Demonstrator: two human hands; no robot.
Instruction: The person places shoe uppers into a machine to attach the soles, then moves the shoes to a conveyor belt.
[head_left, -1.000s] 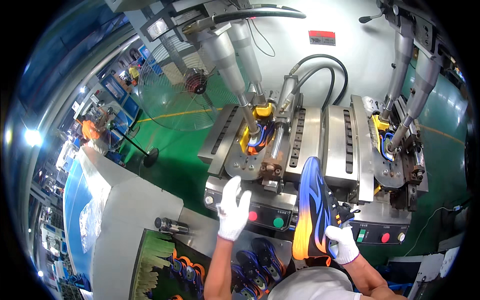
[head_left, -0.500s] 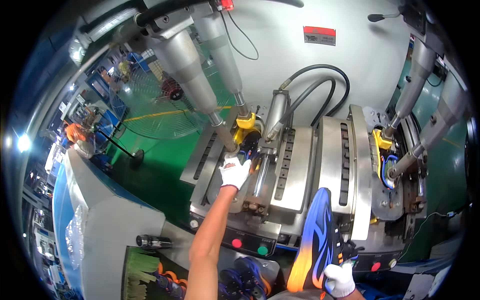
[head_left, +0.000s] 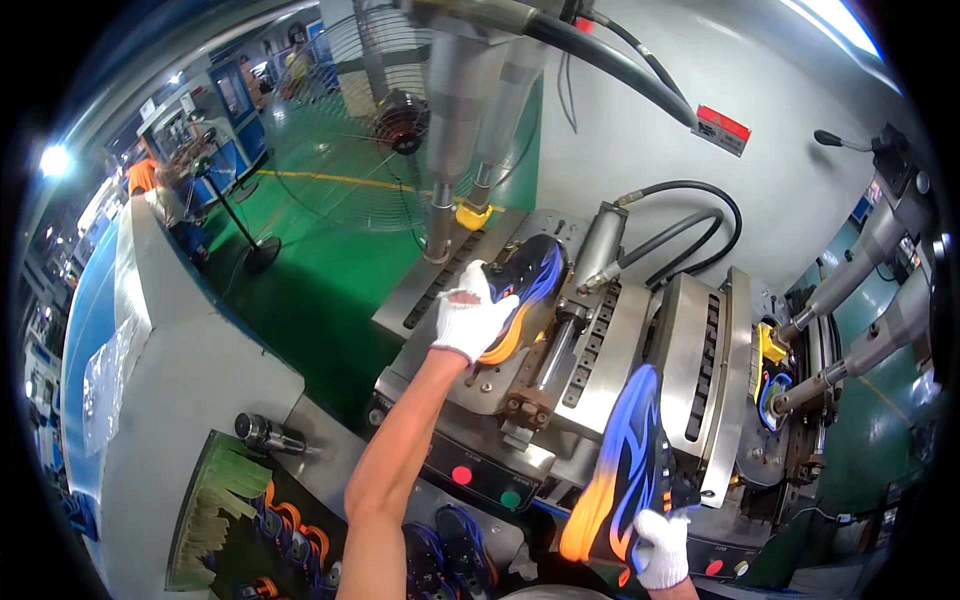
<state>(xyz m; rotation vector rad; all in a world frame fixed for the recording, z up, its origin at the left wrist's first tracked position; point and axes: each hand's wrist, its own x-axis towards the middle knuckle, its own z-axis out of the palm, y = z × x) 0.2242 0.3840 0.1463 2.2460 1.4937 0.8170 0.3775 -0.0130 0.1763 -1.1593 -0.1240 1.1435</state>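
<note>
Grey metal makes up the press (head_left: 676, 335), with the near shoe (head_left: 630, 460) in front, toe pointing away. The far shoe (head_left: 533, 285) is over the left station. The left hand (head_left: 470, 322) (white-gloved, like the other) wraps its heel end; the right hand (head_left: 663, 550) grips the near shoe's heel. A red button (head_left: 461, 475) sits below.

White gloves (head_left: 470, 325), thin reddish cuff edging (head_left: 450, 353), bare forearms (head_left: 398, 445)
</note>
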